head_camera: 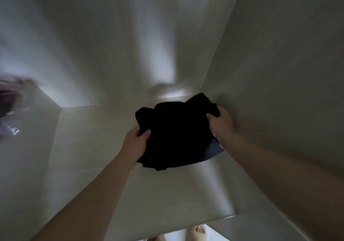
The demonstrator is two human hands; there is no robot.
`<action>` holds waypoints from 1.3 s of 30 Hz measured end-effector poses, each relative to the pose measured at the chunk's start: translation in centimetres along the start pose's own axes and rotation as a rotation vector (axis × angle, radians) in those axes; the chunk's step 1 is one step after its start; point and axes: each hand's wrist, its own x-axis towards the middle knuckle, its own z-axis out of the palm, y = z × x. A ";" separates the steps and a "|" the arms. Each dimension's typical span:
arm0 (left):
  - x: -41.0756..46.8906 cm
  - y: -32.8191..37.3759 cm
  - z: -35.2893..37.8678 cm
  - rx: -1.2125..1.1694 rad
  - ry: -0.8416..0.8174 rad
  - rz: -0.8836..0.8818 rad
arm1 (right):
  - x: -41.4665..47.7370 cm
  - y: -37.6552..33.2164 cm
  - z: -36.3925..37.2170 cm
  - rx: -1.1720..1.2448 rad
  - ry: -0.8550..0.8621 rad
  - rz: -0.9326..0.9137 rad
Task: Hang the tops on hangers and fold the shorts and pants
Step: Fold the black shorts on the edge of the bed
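The left hand (136, 140) grips the near-left edge of a folded black garment (176, 132), thumb on top. The right hand (219, 123) grips its far-right corner. A grey-blue layer (216, 150) shows under the right edge. The bundle lies over a pale shelf (158, 194), beside the right wall (270, 73); contact cannot be confirmed. A blurred purplish object (9, 95) sits far left. Feet (197, 231) appear below.

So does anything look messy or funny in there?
A little. The black clothes gripped by the left hand and right hand look bunched, not flat, and a grey-blue piece pokes out at the lower right edge. The purplish thing at the far left is too blurred to judge.
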 end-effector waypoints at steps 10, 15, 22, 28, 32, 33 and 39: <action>7.0 -4.8 2.5 0.483 0.070 0.024 | 1.2 2.7 7.1 -0.732 -0.134 -0.099; 3.8 -7.3 3.1 0.725 0.082 0.009 | -0.4 6.2 7.0 -0.951 -0.327 -0.080; -4.4 -8.3 3.7 0.874 -0.009 -0.114 | -4.8 6.4 4.4 -0.997 -0.475 -0.055; -12.7 -7.2 2.9 0.961 -0.040 -0.114 | -11.1 4.8 1.7 -0.937 -0.509 -0.022; -17.5 -6.1 0.9 1.044 0.083 -0.040 | -16.4 3.8 -0.3 -0.855 -0.491 -0.102; -18.6 -5.6 0.4 1.043 0.114 -0.031 | -17.6 3.5 -0.8 -0.847 -0.480 -0.137; -25.1 -3.2 -1.6 1.059 0.163 0.045 | -23.7 2.3 -3.6 -0.857 -0.441 -0.348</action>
